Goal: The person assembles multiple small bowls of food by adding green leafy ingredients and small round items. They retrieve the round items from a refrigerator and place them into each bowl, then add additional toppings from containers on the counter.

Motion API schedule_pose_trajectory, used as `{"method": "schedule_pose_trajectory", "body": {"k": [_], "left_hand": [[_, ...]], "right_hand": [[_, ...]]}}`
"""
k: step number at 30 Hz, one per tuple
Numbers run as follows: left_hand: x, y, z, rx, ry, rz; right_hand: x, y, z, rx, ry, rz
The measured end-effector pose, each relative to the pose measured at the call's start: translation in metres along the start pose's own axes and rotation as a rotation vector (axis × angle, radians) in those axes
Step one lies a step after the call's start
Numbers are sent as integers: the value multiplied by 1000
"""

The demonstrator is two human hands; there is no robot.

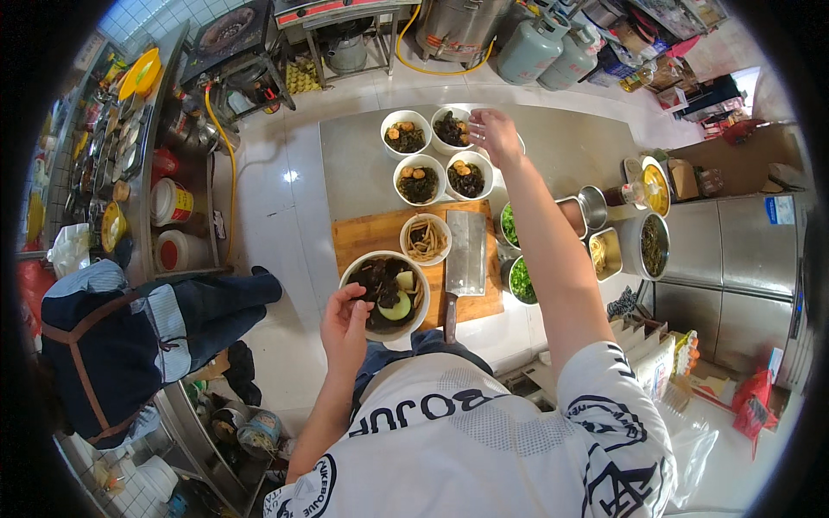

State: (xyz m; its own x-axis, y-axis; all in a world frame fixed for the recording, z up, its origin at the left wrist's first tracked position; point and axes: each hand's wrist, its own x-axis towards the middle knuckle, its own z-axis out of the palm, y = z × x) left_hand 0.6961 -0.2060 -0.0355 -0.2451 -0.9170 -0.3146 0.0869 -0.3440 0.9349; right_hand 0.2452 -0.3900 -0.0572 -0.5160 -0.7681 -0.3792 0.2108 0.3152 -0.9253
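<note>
My left hand (pixel 345 332) is at the left rim of a large white bowl (pixel 425 304) of dark wood ear fungus with pale green pieces; its fingers are loosely bent and apart. Stretched far forward, my right hand (pixel 496 136) hovers at the right edge of a white bowl (pixel 438 141) of dark fungus and orange pieces, fingers apart. Three similar bowls stand beside that one: one at far left (pixel 384 135), two nearer (pixel 400 192) (pixel 490 183). Behind my right wrist shows part of another white rim. A small bowl of brown strips (pixel 425 239) sits beyond the large bowl.
A cleaver (pixel 466 259) lies on the wooden cutting board (pixel 371 231), handle toward me. Tubs of chopped greens (pixel 522 282) and metal containers (pixel 611 250) line the right of the steel table (pixel 354 142). Another person (pixel 112 345) stands at left by a counter. Gas cylinders (pixel 531 52) stand beyond.
</note>
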Motion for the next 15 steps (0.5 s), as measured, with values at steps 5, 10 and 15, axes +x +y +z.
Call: {"method": "schedule_pose_trajectory", "body": {"k": [5, 10, 15], "left_hand": [[8, 2, -24, 62, -60, 8], [12, -5, -37, 79, -73, 32], [21, -8, -46, 8, -79, 34]], "right_hand": [[-163, 7, 31, -181, -298, -206], [-316, 61, 111, -950, -561, -534], [-340, 104, 151, -1353, -466, -639]]}}
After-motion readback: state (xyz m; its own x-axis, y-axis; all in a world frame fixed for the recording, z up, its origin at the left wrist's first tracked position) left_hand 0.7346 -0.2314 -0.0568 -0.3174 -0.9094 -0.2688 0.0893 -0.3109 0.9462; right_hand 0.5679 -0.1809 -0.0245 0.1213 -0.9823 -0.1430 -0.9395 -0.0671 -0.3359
